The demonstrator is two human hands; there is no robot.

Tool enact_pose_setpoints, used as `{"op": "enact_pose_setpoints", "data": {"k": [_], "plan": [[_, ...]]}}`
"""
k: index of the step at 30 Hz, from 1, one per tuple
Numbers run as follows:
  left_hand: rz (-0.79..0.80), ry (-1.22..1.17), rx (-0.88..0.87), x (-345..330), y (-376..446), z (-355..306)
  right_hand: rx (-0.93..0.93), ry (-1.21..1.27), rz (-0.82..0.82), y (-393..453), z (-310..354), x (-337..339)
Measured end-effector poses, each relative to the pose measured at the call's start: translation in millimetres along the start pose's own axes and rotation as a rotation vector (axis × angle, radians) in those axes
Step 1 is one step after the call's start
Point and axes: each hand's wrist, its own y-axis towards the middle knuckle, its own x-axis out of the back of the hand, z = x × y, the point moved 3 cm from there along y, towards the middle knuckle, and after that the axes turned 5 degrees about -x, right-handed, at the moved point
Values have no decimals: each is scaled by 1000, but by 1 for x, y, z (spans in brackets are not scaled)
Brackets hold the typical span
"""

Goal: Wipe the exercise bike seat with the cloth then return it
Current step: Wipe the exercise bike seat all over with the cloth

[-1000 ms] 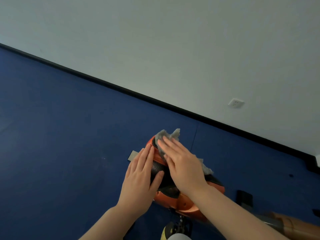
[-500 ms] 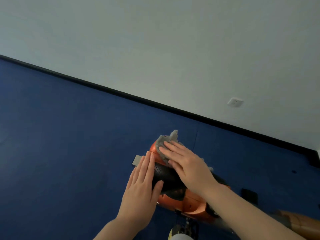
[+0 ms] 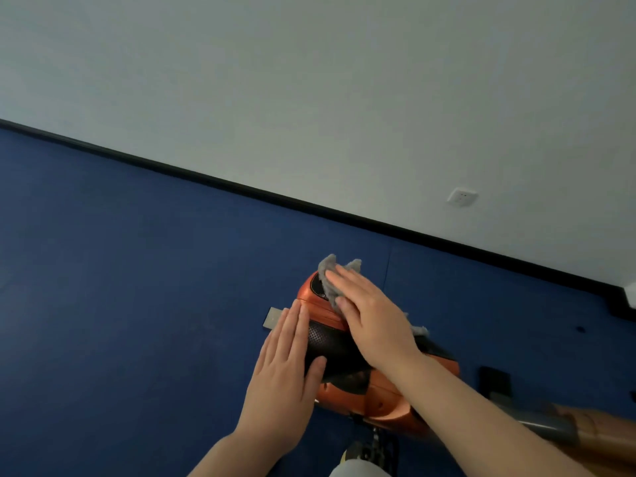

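Note:
The exercise bike seat [image 3: 330, 342] is orange with a black perforated middle and lies low in the view, its narrow end pointing away from me. A grey cloth [image 3: 328, 280] is spread over that far end. My right hand [image 3: 373, 318] lies flat on the cloth, fingers together, pressing it onto the seat; a tuft of cloth sticks out past the wrist. My left hand [image 3: 284, 373] rests flat against the seat's left side, thumb on the black part, holding nothing.
Blue floor [image 3: 137, 304] spreads to the left and ahead. A white wall with a black skirting [image 3: 241, 189] and a socket [image 3: 462, 197] stands behind. The bike's frame [image 3: 537, 421] and a black part [image 3: 495, 378] lie at lower right.
My right hand has slid the cloth a little toward the seat's far tip. The view has shifted slightly, and the left hand has stayed against the seat's side.

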Motion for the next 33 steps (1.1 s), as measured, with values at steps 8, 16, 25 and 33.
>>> {"op": "enact_pose_setpoints", "data": {"k": [8,16,25,33], "plan": [[2,-45,16,0,-3,3,193,-135,140,2,10,-1],[-6,-75,32,-2,-1,-2,-68,-110,3,27,17,-8],[5,-41,-68,2,-3,-9,-34,-212,-60,-46,4,-5],[9,-56,-97,3,-2,-8,-215,-274,-165,-39,12,-10]]}}
